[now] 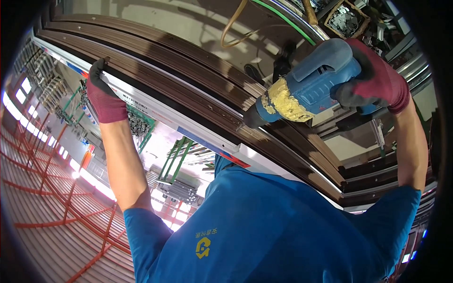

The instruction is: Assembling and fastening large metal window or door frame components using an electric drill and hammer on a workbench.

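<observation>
Background: a green rack (171,160) stands beyond the work, below and right of the left grip. The right hand (377,78) is closed around the handle of a blue power tool (323,87); the left hand (104,96) clasps the edge of a brown frame (179,93), well left of the tool's nose (253,114). Recommended: keep the nose square to the frame, brace firmly left, press evenly. Condition: tool front roughly patched yellow; frame long, ridged, edged with white printed film (155,107).

Blue drill (309,89), brown frame (203,101).
</observation>
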The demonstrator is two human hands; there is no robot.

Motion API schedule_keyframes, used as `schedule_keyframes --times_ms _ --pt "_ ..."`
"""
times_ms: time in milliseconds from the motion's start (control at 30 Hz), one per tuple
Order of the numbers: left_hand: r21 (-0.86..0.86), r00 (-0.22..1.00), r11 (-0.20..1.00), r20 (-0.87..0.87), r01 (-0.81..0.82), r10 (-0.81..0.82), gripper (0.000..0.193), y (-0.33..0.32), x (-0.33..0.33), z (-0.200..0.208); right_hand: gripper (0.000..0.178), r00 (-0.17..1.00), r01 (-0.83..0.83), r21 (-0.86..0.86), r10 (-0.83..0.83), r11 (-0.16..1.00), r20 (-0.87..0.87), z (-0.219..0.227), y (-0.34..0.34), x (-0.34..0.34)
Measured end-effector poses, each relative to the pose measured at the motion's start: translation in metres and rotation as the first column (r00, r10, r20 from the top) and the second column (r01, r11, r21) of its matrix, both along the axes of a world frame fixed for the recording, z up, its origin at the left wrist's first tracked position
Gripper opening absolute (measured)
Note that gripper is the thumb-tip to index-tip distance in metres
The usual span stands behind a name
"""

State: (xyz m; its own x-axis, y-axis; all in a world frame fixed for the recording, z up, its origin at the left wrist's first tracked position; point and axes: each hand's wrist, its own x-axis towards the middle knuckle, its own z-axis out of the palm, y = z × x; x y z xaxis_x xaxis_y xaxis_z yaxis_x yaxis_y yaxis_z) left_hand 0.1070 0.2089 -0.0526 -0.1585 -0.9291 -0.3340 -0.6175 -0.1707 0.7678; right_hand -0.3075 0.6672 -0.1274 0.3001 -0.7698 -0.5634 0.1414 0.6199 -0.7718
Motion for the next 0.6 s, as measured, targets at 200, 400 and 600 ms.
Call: schedule_keyframes --times_ms 200,400,600 --pt "-0.069 0.998 0.996 -0.032 -0.051 0.049 0.026 0.009 -0.013 -0.002 0.086 0.995 0.094 -0.154 -0.097 0.984 -0.012 -0.011 0.011 -0.001" --pt "-0.015 1.0 1.0 0.028 -0.002 0.003 0.026 0.0 -0.013 -0.004 0.091 0.994 0.108 -0.054 -0.107 0.993 0.019 -0.005 0.006 -0.001" --pt "0.011 0.991 0.993 -0.06 -0.12 0.12 0.024 0.011 -0.015 -0.005 0.087 1.0 0.025 0.039 -0.026 0.999 0.007 0.016 -0.014 0.002"
